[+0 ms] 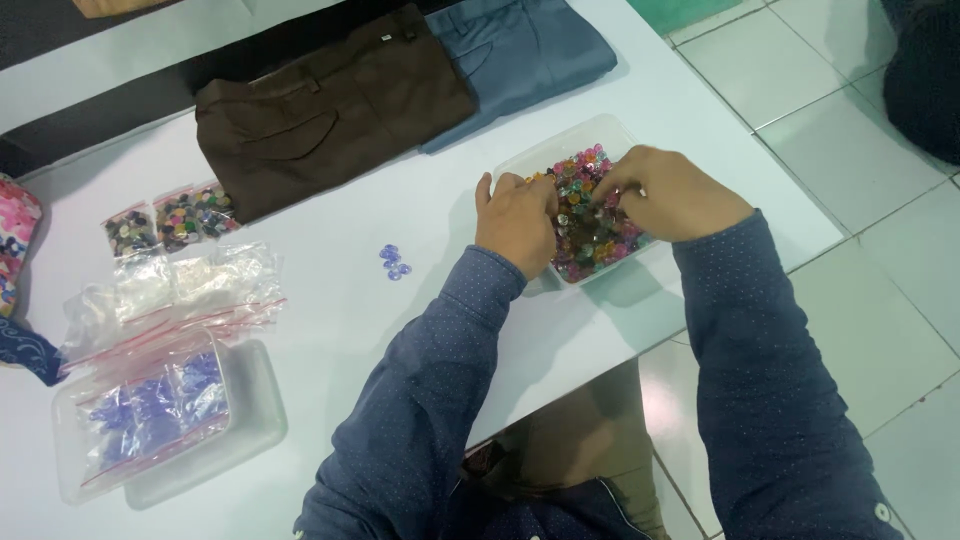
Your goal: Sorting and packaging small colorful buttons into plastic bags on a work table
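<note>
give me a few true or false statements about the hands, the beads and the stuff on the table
1. Both hands are in the tray of mixed beads. True: the left hand and right hand reach into the clear tray of beads.
2. A small pile of purple beads lies on the table left of the tray. True.
3. The folded brown trousers lie on top of the blue ones. False: they lie side by side.
4. The bags of dark beads sit inside the tray. False: they lie on the table, far to the left.
5. The table is black. False: it is white.
</note>
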